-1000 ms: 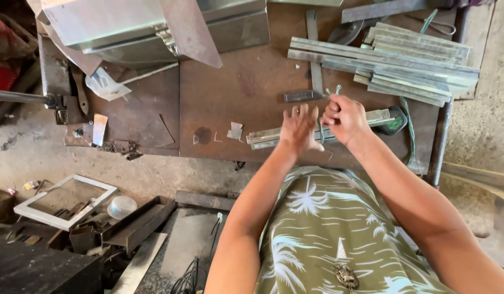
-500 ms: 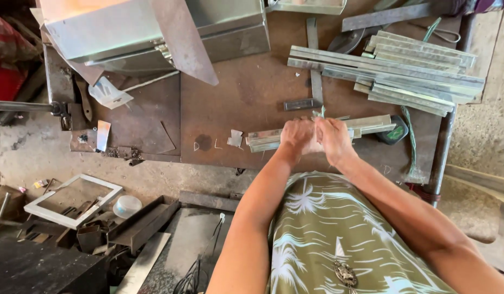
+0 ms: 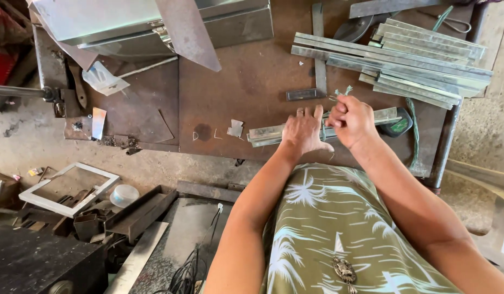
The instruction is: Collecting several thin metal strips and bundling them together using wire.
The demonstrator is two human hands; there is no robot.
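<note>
Rusty surface (image 3: 235, 87): left hand (image 3: 303, 132) presses flat, fingers spread, on metal strips (image 3: 265, 133); right hand (image 3: 351, 121), fingers closed, pinches thin wire (image 3: 341, 92); keep strips pinned, wire taut.

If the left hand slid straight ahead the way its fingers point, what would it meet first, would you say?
Probably the small dark metal bar lying just beyond the left hand, which rests flat on the bundled metal strips; depth is hard to judge.
</note>
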